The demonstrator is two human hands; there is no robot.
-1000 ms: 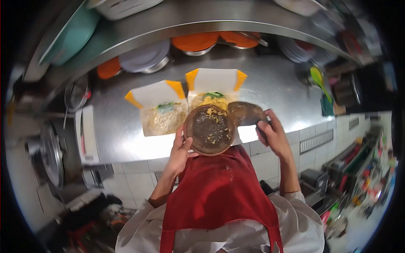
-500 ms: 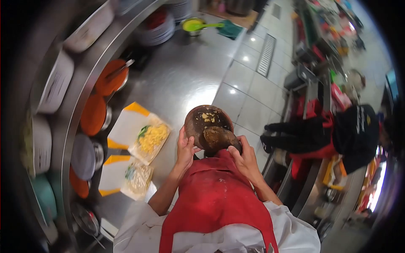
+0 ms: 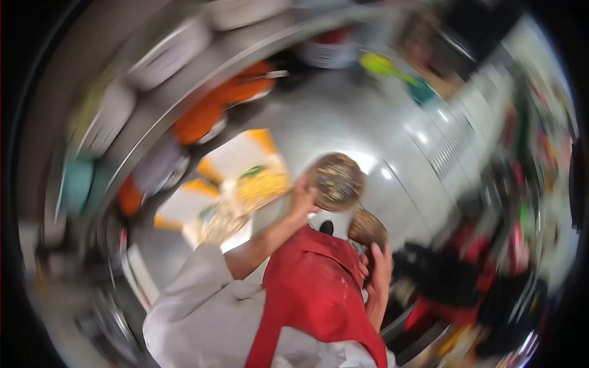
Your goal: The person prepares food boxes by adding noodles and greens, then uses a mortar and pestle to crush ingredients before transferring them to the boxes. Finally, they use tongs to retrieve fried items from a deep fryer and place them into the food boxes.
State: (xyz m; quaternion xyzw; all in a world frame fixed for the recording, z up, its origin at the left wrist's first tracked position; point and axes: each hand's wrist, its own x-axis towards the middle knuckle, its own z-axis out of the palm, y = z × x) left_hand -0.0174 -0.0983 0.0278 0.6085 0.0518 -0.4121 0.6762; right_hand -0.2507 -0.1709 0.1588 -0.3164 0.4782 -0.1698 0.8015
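Observation:
My left hand [image 3: 303, 197] grips the near-left rim of a dark, shallow mortar [image 3: 337, 182], whose inside is smeared with yellowish crumbs. Below and right of it, my right hand [image 3: 378, 267] is closed on a brown pestle [image 3: 368, 229], held apart from the mortar. To the left on the steel counter lies an opened paper food box [image 3: 242, 150] with yellow food [image 3: 262, 185] and some green leaf in it. Beside that is a second opened box [image 3: 184, 205] holding a clear plastic packet [image 3: 213, 222]. Motion blurs the whole view.
Orange-lidded containers [image 3: 202, 116] line the counter's back under a shelf of white tubs [image 3: 169, 55]. A lime-green ladle [image 3: 383, 64] and a green cloth [image 3: 421, 91] lie at the far end. Right of the counter is a tiled floor with a drain grate [image 3: 451, 147]; a blurred co-worker stands there.
The pestle has come out from over the mortar and moved down to the right with my right hand. My view has turned, so the counter and boxes appear rotated and shifted right.

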